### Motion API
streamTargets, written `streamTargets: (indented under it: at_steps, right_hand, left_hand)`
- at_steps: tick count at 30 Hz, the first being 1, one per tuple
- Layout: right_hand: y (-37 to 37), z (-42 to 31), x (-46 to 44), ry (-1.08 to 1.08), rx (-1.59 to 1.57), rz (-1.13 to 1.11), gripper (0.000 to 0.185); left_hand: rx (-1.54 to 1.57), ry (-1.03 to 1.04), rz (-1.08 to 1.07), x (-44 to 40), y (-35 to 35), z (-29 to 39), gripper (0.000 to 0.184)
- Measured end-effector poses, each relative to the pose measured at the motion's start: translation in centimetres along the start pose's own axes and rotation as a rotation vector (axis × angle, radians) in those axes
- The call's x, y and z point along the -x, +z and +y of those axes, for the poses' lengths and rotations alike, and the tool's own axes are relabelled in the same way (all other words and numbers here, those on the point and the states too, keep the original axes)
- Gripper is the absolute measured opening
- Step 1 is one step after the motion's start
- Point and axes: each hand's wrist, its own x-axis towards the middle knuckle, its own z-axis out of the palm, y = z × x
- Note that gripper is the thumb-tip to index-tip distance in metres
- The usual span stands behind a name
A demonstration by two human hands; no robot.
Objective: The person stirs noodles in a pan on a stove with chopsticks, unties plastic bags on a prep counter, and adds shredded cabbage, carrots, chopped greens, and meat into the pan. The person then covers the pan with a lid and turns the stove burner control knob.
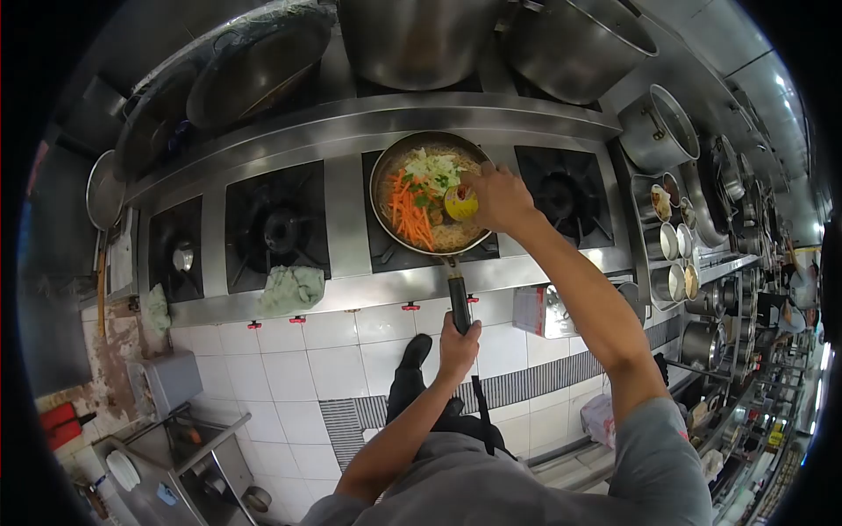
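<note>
A frying pan [377, 210] sits on a gas burner of the stove. In it lie orange carrot strips [409, 213], pale chopped cabbage [430, 165], some green leaves and brownish noodles [456, 237]. My left hand [459, 351] is wrapped round the pan's black handle [460, 307]. Over the right side of the pan, my right hand [500, 200] grips a small round yellow container [460, 203], tilted above the food. The container's opening and my right fingertips are partly hidden, and I cannot make out its contents.
Large steel pots [421, 44] stand behind the burners. Green cloths [292, 289] hang over the stove's front edge. To the right is a tray with several small metal cups [668, 241]. A grey bin [167, 386] stands at the lower left.
</note>
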Motion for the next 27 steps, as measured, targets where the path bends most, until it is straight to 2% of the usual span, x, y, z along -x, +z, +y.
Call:
streamTargets:
  at_steps: [5,8,10,12,16,19,21,25,27]
  right_hand:
    - [0.2,-0.1,-0.7,-0.021,-0.015,0.062,0.056]
    - [-0.6,0.4,-0.6,0.011,-0.071,0.092,0.055]
    - [-1.8,0.6,-0.9,0.030,-0.091,0.078,0.054]
    - [-2.5,1.0,-1.0,0.030,-0.056,0.168,0.053]
    - [-3.0,1.5,-0.6,0.079,-0.094,0.145,0.056]
    - [-3.2,1.6,1.1,0.084,-0.250,0.251,0.057]
    - [-4.2,1.5,2.0,0.081,-0.429,0.283,0.066]
    - [-5.6,0.5,3.0,0.005,-0.439,0.345,0.058]
    - [-5.1,0.2,2.9,-0.047,-0.430,0.487,0.057]
  left_hand:
    - [0.037,-0.045,0.009,-0.2,0.1,0.2,0.024]
    - [-0.018,0.045,0.017,-0.5,0.1,-0.3,0.024]
    - [-0.037,-0.016,0.019,-0.2,0.1,-0.1,0.023]
    - [-0.041,-0.001,0.026,-0.4,0.1,-0.3,0.023]
    - [-0.044,0.020,0.032,-0.3,0.6,-0.4,0.023]
    - [-0.027,0.066,0.037,-0.3,0.4,-0.9,0.022]
    - [-0.052,0.088,0.038,-0.4,0.2,-1.2,0.021]
    - [-0.043,0.155,0.035,-0.9,0.4,-2.1,0.020]
    - [-0.054,0.145,0.031,-1.0,0.2,-1.9,0.020]
